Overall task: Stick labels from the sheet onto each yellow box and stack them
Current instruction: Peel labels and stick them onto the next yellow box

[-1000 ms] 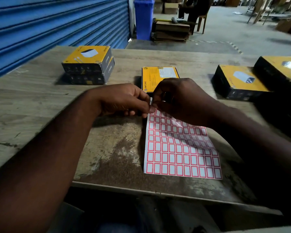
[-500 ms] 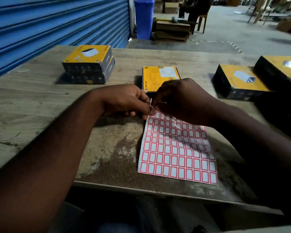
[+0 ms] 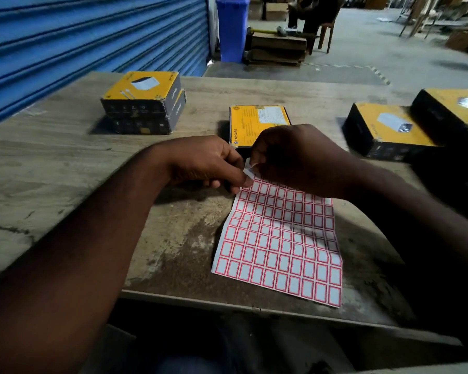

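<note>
The wooden table shows a wide stretch of worn top left of the label sheet. The sheet's near right corner comes close to the table's front edge. Beyond the sheet to its left sits the stack of two yellow boxes, and just past its far end lies the single yellow box, printed face up. Off to its right are the right yellow box and the far right yellow box.

The sheet's long axis runs away from the person, skewed, with the near end swung right. At its far left corner the left hand pinches the sheet. The right hand grasps one small label in its fingertips, lifted there.
</note>
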A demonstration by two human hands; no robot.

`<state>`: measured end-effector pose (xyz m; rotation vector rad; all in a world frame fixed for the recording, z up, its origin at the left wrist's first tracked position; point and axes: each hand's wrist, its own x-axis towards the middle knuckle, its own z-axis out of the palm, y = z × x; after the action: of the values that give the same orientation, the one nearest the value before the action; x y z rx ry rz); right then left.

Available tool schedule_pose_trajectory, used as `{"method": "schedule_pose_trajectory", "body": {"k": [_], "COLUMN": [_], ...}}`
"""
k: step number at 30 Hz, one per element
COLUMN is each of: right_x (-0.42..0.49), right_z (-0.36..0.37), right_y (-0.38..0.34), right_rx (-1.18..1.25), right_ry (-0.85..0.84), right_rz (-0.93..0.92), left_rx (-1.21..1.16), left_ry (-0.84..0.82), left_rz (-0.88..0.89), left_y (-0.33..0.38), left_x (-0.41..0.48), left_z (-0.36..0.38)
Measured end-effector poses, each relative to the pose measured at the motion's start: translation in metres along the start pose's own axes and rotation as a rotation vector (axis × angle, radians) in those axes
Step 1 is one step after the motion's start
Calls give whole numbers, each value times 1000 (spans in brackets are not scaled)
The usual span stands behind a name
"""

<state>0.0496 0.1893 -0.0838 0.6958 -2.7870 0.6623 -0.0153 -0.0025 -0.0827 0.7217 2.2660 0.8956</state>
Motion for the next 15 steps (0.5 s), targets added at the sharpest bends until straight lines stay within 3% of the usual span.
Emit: {"method": "schedule_pose_trajectory", "body": {"k": [6,12,15], "right_x": [-2,-2,-2], "right_z": [-5,-6,-7], "right_y": [5,8,9], "right_rx": [22,129,229], "right_ry": [-20,-21,-5], "right_rz": [48,65,94], "left_rx": [-43,-35,29], "left_ry": [6,280,324], "left_rz": [28,225,278], "left_y": [-1,1,4], "left_x": [-7,-22,-18], "left_z": [-8,-17,-7]}}
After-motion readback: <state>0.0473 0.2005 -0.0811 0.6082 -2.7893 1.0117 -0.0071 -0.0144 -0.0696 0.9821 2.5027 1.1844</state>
